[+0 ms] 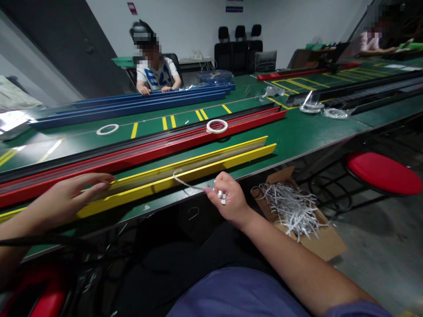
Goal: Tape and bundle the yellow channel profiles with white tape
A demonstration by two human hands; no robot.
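A long yellow channel-shaped bar [194, 170] lies along the near edge of the green table [307, 136]. My left hand [66, 198] rests over its left part, thumb and fingers stretched out and apart, fingertips at the channel's inside. Clear of the bar's near side, my right hand [229, 198] is closed in a fist around a thin white strip [187, 183]. The strip's curled free end reaches left over the yellow bar. Short folded white ends stick out between the right fingers.
A red bar [152, 152] with a white tape roll [217, 126] and a black bar lie behind. Another roll [107, 129] sits farther left. Across the table a person [157, 70] handles blue bars [139, 103]. A cardboard box [317, 237] of white strips and a red stool [383, 172] stand right.
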